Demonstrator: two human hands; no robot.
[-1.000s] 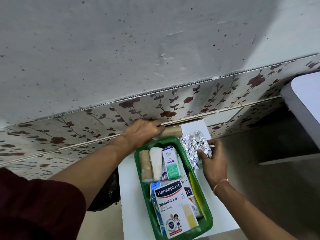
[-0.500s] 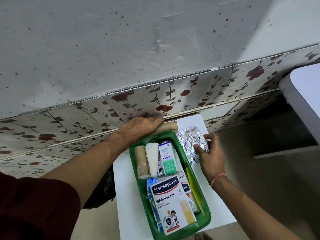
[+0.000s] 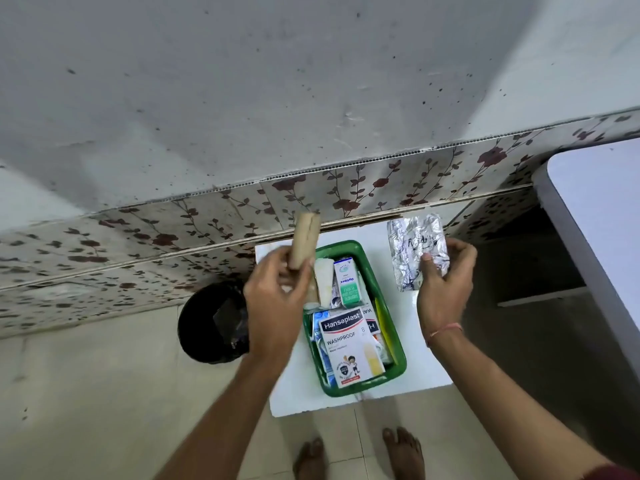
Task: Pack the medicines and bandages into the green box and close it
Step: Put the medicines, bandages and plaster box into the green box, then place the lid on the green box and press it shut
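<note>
The green box (image 3: 394,334) lies open on a small white table (image 3: 415,368). Inside it are a Hansaplast carton (image 3: 349,348), a small green-and-white medicine carton (image 3: 348,282), a white bandage roll (image 3: 325,282) and other packets. My left hand (image 3: 277,299) is shut on a brown bandage roll (image 3: 304,242), holding it upright over the box's far left corner. My right hand (image 3: 443,282) grips a silver foil medicine strip (image 3: 414,251), lifted to the right of the box.
A black bin (image 3: 214,323) stands on the floor left of the table. A flowered wall panel (image 3: 346,192) runs behind it. A larger white table (image 3: 602,216) juts in at the right. My bare feet (image 3: 360,455) show below.
My left hand has lifted the brown roll from the table behind the box and stood it upright. My right hand has raised the foil strip off the table. The camera has pulled back.
</note>
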